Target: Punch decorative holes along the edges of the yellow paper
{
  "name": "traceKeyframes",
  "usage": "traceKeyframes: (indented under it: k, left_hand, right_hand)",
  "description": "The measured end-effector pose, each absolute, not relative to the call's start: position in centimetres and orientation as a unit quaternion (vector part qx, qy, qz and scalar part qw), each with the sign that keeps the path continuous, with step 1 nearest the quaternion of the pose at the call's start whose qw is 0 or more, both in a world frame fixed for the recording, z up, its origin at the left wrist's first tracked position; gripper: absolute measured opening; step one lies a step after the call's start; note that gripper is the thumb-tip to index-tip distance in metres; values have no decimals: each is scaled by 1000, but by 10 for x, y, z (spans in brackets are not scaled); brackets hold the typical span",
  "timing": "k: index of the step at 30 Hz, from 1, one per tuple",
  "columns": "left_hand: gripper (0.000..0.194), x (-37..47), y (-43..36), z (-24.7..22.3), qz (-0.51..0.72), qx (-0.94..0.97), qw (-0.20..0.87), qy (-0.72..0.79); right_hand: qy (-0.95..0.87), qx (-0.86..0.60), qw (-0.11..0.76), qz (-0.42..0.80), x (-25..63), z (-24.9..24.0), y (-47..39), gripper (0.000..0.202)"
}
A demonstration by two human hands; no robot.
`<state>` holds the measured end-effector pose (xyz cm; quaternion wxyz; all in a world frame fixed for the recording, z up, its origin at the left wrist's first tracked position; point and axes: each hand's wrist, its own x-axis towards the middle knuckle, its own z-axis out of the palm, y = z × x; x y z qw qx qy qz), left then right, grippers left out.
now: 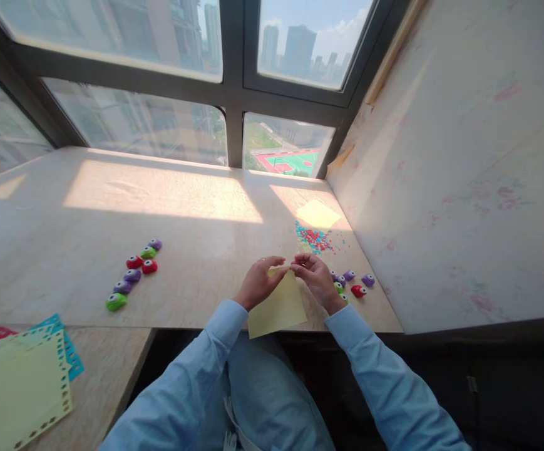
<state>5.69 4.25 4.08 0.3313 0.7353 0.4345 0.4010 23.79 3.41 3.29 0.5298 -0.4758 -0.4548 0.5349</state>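
Note:
A plain pale yellow paper sheet (278, 310) lies under my hands, its lower edge reaching past the table's front edge. My left hand (263, 280) is over the sheet's upper left part, with a gap between thumb and forefinger. Close beside it, my right hand (316, 279) pinches at the sheet's top edge with thumb and fingertips; its other fingers are curled. Just right of that hand sit several small craft punches in purple, green and red, among them a red punch (359, 290) and a purple punch (368, 280). My right hand partly hides this group.
Red and blue paper bits (316, 240) are scattered beyond my right hand, before another yellow sheet (318, 214). Several more punches (132, 275) form a slanting row at left. Yellow sheets with punched edges (22, 388) lie lower left over blue and red ones. A wall (464, 188) bounds the right.

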Motion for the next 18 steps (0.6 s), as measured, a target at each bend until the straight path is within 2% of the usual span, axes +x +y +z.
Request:
traceKeyframes:
  k: [3, 9, 18]
  left_hand:
    - [18, 61, 47, 37, 411, 708, 395, 418]
    - [18, 62, 55, 33, 410, 680, 451, 409]
    - [16, 65, 56, 27, 389, 700, 438, 410]
  right_hand:
    - [-435, -464, 535, 556, 238, 32, 35, 39]
    - [-426, -454, 533, 573, 242, 29, 40, 37]
    - [-439, -456, 528, 567, 243, 20, 42, 34]
